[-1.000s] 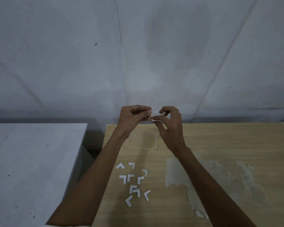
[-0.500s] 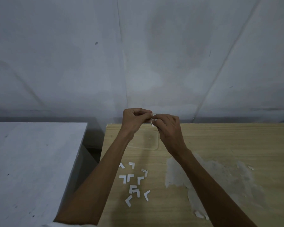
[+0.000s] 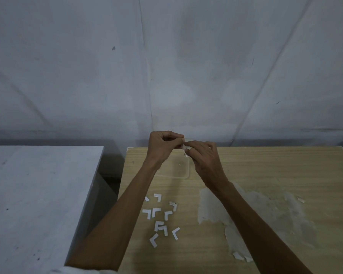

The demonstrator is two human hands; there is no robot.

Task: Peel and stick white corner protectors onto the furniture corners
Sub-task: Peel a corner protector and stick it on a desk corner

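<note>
Over far-left part of bench [image 3: 275, 171] | L hand [image 3: 162, 147] + R hand [image 3: 204, 161] both pinching 1 white corner protector [image 3: 185, 150] at fingertips, held above clear tray [image 3: 183, 176] | loose protectors [image 3: 160, 216] scattered nr left edge, betw. forearms | pale torn patch [image 3: 212, 212] mid-bench by R forearm | grey surface [image 3: 38, 194] left of bench, gap betw.

So we're seeing our left hand [image 3: 162, 147] and right hand [image 3: 204, 161] on long bare forearms [image 3: 117, 224], and only a sliver of white sleeve [image 3: 83, 271] peeks in at our left elbow.
</note>
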